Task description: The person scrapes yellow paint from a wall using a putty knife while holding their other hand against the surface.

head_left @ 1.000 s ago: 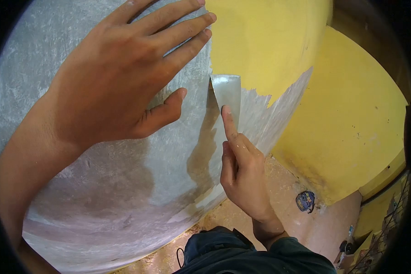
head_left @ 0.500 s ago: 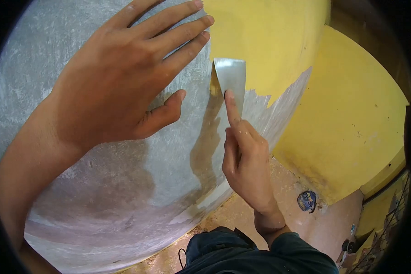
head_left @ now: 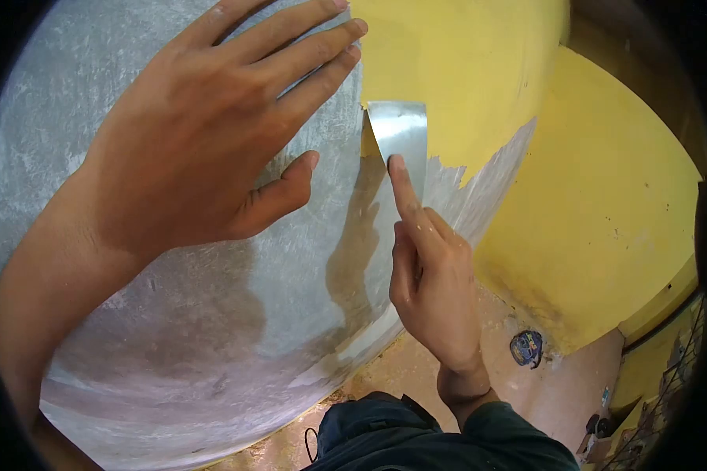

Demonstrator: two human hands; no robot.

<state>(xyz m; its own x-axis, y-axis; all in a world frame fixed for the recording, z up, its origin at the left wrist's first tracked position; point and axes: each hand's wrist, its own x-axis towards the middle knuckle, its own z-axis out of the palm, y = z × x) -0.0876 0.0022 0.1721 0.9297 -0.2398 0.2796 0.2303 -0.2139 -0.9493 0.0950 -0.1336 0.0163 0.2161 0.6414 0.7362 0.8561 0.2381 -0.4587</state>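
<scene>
My right hand (head_left: 440,286) is closed round the handle of a wide metal scraper (head_left: 404,129), its index finger stretched along the blade. The blade's edge lies against the yellow layer (head_left: 456,71) on a large curved surface, near the jagged border with the bare grey part (head_left: 314,259). My left hand (head_left: 220,133) lies flat on the grey part, upper left of the scraper, its fingers spread and fingertips near the yellow border. It holds nothing.
A yellow curved panel (head_left: 597,204) stands at the right. On the floor (head_left: 495,353) below it sits a small dark blue bag-like item (head_left: 526,348). Dark clothing (head_left: 440,439) shows at the bottom.
My right hand and the scraper have shifted slightly to the right. My left hand stays in nearly the same place.
</scene>
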